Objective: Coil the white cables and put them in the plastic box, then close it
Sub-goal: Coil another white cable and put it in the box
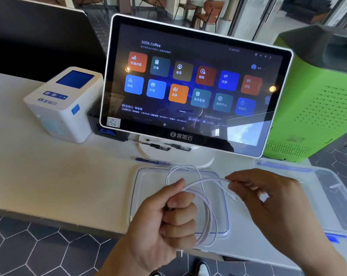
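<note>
My left hand (168,220) is closed in a fist around several loops of a white cable (207,214), which hang to the right of the fist. My right hand (268,198) pinches the cable's free end near its plug, thumb and fingers together. Both hands hover over a clear plastic lid (142,188) with a blue seal, lying flat on the white counter. The clear plastic box (332,188) with blue clips sits open at the right, behind my right hand.
A tilted touchscreen terminal (188,84) stands just behind the lid. A white receipt printer (65,102) is at the back left, a green machine (316,108) at the back right. Pens (152,161) lie near the terminal's base. The counter edge (49,218) runs near me.
</note>
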